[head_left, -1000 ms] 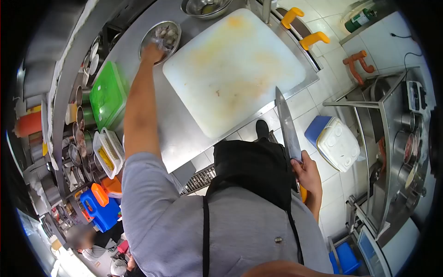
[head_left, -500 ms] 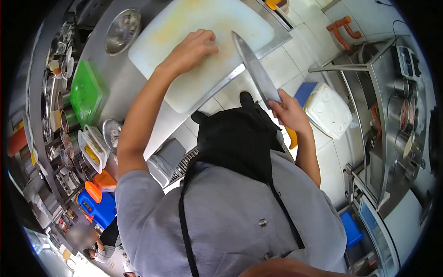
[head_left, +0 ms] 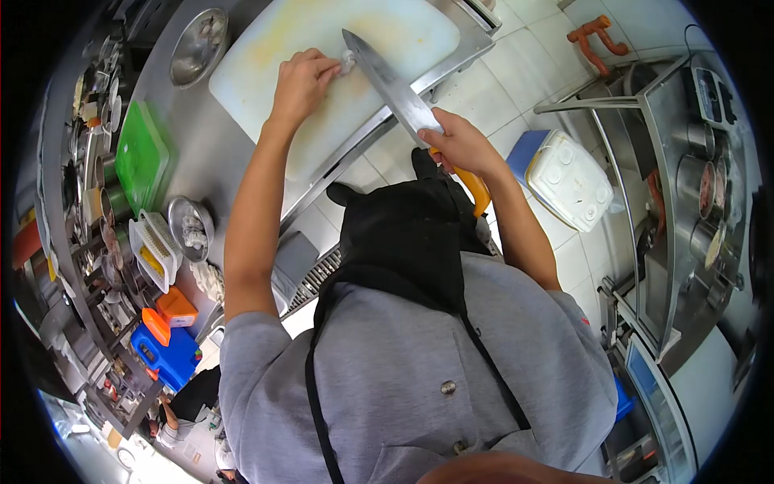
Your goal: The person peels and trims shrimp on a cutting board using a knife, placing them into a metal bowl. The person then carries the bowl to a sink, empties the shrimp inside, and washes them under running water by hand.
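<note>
My right hand (head_left: 461,145) is closed around the yellow handle of a large chef's knife (head_left: 389,82). The blade points up and left, its tip over the white cutting board (head_left: 419,36). On the board, the fingertips of my left hand (head_left: 305,87) are pinched at a small whitish-grey piece of food (head_left: 347,62), just left of the blade. The piece is too small to tell its kind. Blade and piece appear apart.
A steel bowl (head_left: 199,48) stands left of the board, and another bowl (head_left: 191,229) with whitish pieces lies nearer me. A green board (head_left: 142,157) and a white basket (head_left: 156,250) are along the left. A white-lidded cooler (head_left: 569,179) sits on the floor at right.
The knife and my right hand have moved left, bringing the blade over the board. My left hand has shifted left, and a small whitish piece now shows at its fingertips.
</note>
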`<state>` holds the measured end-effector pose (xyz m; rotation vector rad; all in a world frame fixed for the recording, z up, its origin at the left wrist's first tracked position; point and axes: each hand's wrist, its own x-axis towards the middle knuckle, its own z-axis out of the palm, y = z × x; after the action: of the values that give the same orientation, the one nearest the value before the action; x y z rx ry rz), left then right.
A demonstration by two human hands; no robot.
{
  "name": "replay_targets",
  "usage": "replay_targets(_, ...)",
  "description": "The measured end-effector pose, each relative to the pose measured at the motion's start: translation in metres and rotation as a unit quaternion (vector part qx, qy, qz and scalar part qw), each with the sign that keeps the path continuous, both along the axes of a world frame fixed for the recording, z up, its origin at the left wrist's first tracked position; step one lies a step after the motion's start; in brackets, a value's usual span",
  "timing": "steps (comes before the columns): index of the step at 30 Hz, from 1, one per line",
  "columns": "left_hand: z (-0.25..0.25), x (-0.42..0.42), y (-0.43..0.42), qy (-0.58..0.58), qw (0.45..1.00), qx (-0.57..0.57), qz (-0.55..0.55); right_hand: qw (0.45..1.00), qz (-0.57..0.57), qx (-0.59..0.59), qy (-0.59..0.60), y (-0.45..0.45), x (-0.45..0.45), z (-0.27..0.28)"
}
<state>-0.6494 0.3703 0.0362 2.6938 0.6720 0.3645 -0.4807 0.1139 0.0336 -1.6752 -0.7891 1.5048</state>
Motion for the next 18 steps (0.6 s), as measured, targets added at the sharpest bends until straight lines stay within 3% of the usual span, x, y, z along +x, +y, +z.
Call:
replay_targets(9, 0.003, -0.001, -0.011, 0.030, 0.999, 0.003, 0.045, 0.998, 0.053, -0.029, -0.029, -0.021, -0.010, 0.009)
replay_targets(11, 0.006, 0.002, -0.021, 0.089, 0.979, -0.095, 0.157, 0.998, 0.062, -0.027, -0.017, -0.029, -0.016, 0.004)
replay_targets(18, 0.004, 0.007, -0.042, 0.058, 0.954, -0.123, 0.269, 0.994, 0.100, -0.030, -0.002, -0.054, -0.027, 0.009)
